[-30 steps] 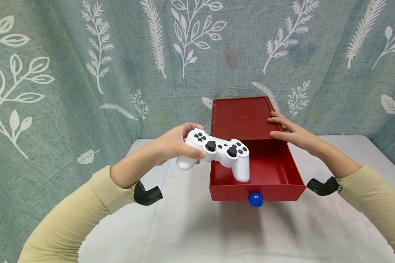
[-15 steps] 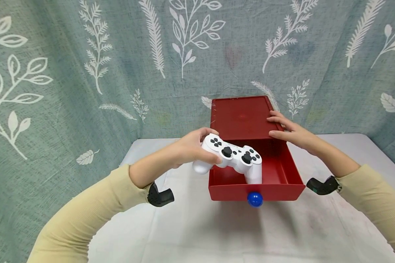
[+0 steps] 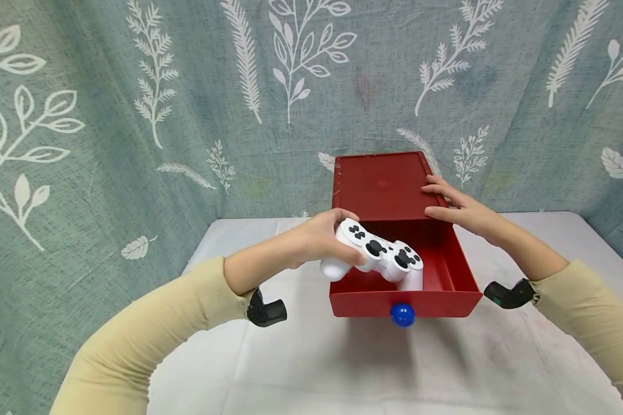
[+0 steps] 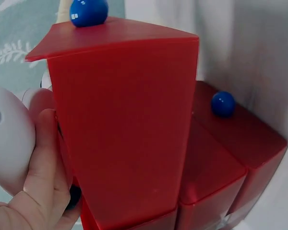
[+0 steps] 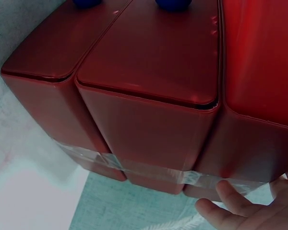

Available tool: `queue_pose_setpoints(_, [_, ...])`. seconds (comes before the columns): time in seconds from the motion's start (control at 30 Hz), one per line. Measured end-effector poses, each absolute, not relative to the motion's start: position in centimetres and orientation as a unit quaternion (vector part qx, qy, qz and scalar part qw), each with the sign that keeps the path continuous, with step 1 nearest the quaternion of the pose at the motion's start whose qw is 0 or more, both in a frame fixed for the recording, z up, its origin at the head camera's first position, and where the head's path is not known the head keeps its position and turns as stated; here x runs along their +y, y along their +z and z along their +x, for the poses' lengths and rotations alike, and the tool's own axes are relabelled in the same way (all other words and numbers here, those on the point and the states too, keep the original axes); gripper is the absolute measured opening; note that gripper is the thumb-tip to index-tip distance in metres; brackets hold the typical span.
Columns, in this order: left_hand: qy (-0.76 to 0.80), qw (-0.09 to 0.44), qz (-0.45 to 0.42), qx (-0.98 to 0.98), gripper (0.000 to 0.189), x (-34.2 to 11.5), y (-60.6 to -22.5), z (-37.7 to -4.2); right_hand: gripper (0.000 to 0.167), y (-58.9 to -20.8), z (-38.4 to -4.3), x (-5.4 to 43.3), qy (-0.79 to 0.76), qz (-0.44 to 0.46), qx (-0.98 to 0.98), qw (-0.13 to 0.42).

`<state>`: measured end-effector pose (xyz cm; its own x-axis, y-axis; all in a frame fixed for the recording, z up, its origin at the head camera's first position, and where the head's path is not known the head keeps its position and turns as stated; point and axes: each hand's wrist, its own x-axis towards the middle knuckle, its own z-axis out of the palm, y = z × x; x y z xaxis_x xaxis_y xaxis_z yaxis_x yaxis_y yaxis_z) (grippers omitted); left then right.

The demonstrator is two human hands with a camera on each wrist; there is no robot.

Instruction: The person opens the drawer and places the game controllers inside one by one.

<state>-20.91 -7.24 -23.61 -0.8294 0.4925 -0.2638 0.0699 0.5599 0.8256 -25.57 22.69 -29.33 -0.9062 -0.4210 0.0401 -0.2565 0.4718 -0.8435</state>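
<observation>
My left hand (image 3: 326, 237) grips a white game controller (image 3: 389, 252) by its left handle, thumb on top. The controller is tilted, its right handle dipping into a pulled-out red drawer (image 3: 363, 304) with a blue knob (image 3: 402, 315). In the left wrist view, the fingers of my left hand (image 4: 41, 179) lie close to the drawer's outer side, with part of the white controller (image 4: 8, 139) at far left. My right hand (image 3: 459, 208) rests on the right edge of the red cabinet (image 3: 381, 184), fingers loosely extended; in the right wrist view, my right hand (image 5: 259, 206) is partly out of frame.
More closed red drawers (image 5: 149, 52) with blue knobs sit below the pulled-out one. Clear tape (image 5: 149, 170) runs around the cabinet. It stands on a white-covered table (image 3: 285, 369) before a leaf-patterned curtain (image 3: 270, 150).
My left hand has moved right and slightly down with the controller, whose right handle has sunk behind the drawer's front wall. My right hand and the cabinet have stayed in place.
</observation>
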Motion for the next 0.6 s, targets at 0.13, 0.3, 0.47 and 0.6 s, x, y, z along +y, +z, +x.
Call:
queue_pose_setpoints(0.13, [0.426, 0.243, 0.158, 0.857, 0.064, -7.0, -23.7, -20.9, 0.062, -29.4, -25.6, 22.7, -0.475, -0.197, 0.853, 0.088])
queue_pose_setpoints(0.3, [0.408, 0.253, 0.148, 0.865, 0.064, -6.7, -23.6, -21.2, 0.062, -29.4, -25.6, 22.7, -0.475, -0.198, 0.853, 0.088])
queue_pose_setpoints(0.47, [0.387, 0.258, 0.153, 0.872, 0.064, -6.0, -23.8, -21.2, 0.061, -29.5, -25.6, 22.7, -0.473, -0.198, 0.854, 0.089])
queue_pose_setpoints(0.6, [0.371, 0.269, 0.159, 0.875, 0.066, -5.3, -24.1, -21.2, 0.061, -29.5, -25.7, 22.7, -0.47, -0.197, 0.856, 0.088])
